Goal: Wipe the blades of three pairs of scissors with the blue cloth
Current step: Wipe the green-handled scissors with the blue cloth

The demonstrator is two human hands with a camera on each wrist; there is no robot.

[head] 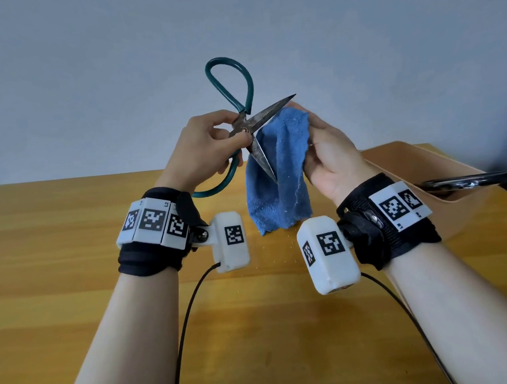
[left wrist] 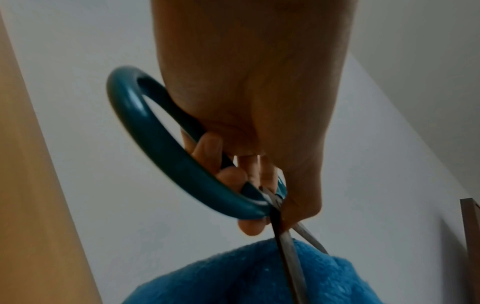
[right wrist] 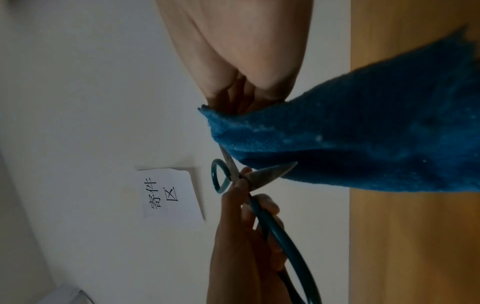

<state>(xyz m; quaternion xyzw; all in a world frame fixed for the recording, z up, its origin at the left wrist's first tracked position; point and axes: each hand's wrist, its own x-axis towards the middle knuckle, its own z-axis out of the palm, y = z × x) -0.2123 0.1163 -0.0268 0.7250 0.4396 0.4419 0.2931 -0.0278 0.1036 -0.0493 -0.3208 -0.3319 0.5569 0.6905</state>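
Observation:
Green-handled scissors (head: pixel 243 124) are held up above the wooden table (head: pixel 72 262), blades spread wide apart. My left hand (head: pixel 210 144) grips them at the pivot and around the lower handle loop (left wrist: pixel 161 148). My right hand (head: pixel 323 146) holds the blue cloth (head: pixel 277 172) at its top, wrapped against the upper blade (head: pixel 274 109); the rest of the cloth hangs down behind the lower blade (head: pixel 263 161). The right wrist view shows the cloth (right wrist: pixel 363 133), the open blades (right wrist: pixel 262 174) and my left hand's fingers (right wrist: pixel 244 203) on the handle.
A tan tray-like container (head: pixel 452 162) stands at the table's right, with dark scissors (head: pixel 471 180) lying across its rim. A paper sign (right wrist: pixel 168 193) hangs on the pale wall behind. Cables (head: pixel 189 320) trail from the wrist cameras over the table.

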